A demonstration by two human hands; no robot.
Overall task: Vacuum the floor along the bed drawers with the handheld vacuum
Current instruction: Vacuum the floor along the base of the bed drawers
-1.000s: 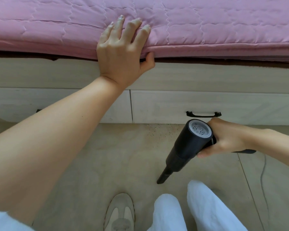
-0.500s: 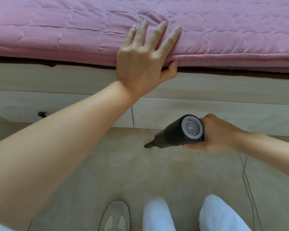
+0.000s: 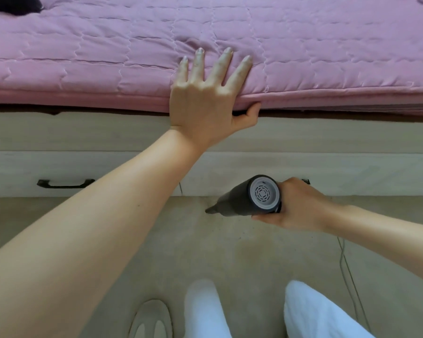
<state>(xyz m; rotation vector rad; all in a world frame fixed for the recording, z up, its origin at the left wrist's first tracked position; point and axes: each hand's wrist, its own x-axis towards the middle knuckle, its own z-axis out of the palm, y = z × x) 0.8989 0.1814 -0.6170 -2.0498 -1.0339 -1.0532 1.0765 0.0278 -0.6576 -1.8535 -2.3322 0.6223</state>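
Black handheld vacuum [image 3: 248,200] is lying low in the right hand [image 3: 297,206], which is wrapping its handle, nozzle nearing the floor [image 3: 181,240] beside the drawers [image 3: 340,174]; the left hand [image 3: 205,98], fingers spread, is bracing on the mattress edge [image 3: 327,93].

Bed: you face a bed [image 3: 59,132] that runs across the whole upper view, its pale wood side towards you.
Quilt: a pink quilt [image 3: 303,45] covers the top, stitched in wavy lines, its folded edge hanging just over the frame.
Dark patch: you see something black [image 3: 12,4] on the quilt at the far left corner, too cropped to tell.
Floor: the floor [image 3: 156,252] before you is beige and matt, with faint stains and specks near the bed.
Cable: a thin cable [image 3: 349,269] lies on the floor at your right.
Light: soft, even daylight, no hard shadows.
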